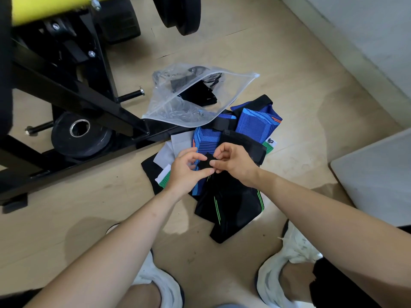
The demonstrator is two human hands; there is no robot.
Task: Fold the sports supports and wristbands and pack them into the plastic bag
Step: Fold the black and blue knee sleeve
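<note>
Pale wood flooring (289,63) carries a heap of blue supports (255,123) and a black support with green stripes (235,203) beside a black gym frame (66,90). Above the heap, the left hand (186,172) and right hand (235,163) both pinch a small black strap (204,162) between thumb and fingertips. At the heap's far edge lies the clear plastic bag (178,103), dark items inside.

frame: black machine frame (73,96) was set on wooden floor (289,63) | plate: weight plate (89,145) was laid beside frame | top left: yellow pad (44,7) was mounted | right: white panel (378,174) was seen
</note>
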